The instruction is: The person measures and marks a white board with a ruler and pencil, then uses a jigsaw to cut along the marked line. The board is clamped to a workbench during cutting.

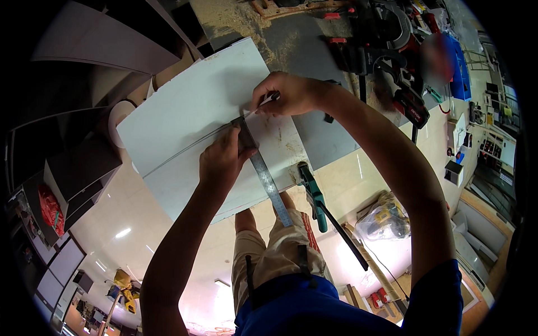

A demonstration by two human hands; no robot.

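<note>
A large white board (185, 95) lies in front of me, with a dark line running across it. My left hand (220, 159) is closed on the dark head of a combination square (262, 172), pressed against the board. The square's metal blade points back toward me and reaches past the board's near edge. In my right hand (286, 94) is a pencil-like marking tool (264, 105), pinched between the fingers. Its tip is at the board, close by the square's head; the exact kind is unclear. A green-handled clamp (314, 196) sits at the board's right edge.
Sawdust covers part of the grey worktop (314, 50) beyond the board. Power tools crowd the far right, among them a red and black cordless tool (412, 106). A dark cabinet (84, 165) stands at the left. A clear plastic bag (384, 221) lies on the floor, right.
</note>
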